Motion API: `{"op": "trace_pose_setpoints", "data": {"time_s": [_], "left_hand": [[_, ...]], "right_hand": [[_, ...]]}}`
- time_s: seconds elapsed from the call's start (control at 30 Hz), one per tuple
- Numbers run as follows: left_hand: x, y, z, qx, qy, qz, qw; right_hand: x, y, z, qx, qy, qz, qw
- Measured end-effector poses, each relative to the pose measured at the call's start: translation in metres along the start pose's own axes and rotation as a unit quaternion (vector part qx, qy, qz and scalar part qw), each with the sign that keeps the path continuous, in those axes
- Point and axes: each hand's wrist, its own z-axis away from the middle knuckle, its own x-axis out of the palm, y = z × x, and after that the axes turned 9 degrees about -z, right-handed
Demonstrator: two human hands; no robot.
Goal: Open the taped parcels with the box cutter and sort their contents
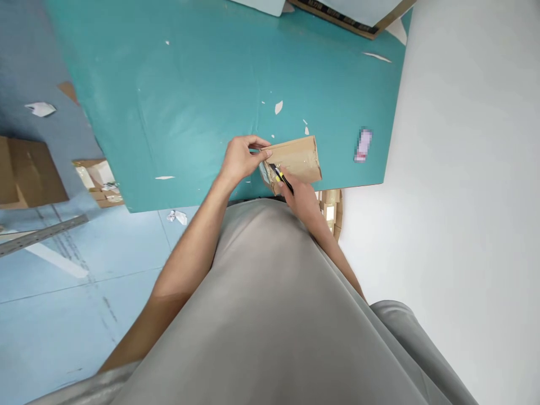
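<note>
Fingers (253,140) clamped: left hand (240,157) on stiff-looking carton (300,157), right hand (301,197) on cutter (279,174); contents hidden, likely light, best held along far edge.

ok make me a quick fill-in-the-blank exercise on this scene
1. The right hand holds the black-and-____ cutter.
2. The left hand touches the brown ____ package.
3. The person's clothing is ____ in colour.
4. In the picture, the large brown box lies to the ____ of the table.

Missing words: yellow; cardboard; grey; left.
</note>
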Motion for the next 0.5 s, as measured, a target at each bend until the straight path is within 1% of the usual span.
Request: {"op": "trace_pose_setpoints", "data": {"time_s": [0.17,0.3,0.4,0.5], "left_hand": [[0.002,-0.001,0.000,-0.005,0.008,-0.008,1.000],[0.007,0.002,0.003,-0.010,0.025,-0.013,1.000],[0.012,0.004,0.007,-0.009,0.033,-0.012,0.999],[0.015,0.004,0.010,-0.006,0.027,-0.010,1.000]], "right_hand": [[-0.005,-0.019,0.001,0.029,-0.036,0.034,0.998],[-0.004,-0.037,0.008,0.067,-0.043,0.064,0.995],[-0.002,-0.043,0.020,0.100,-0.065,0.088,0.989],[0.000,-0.044,0.030,0.127,-0.087,0.109,0.982]]}}
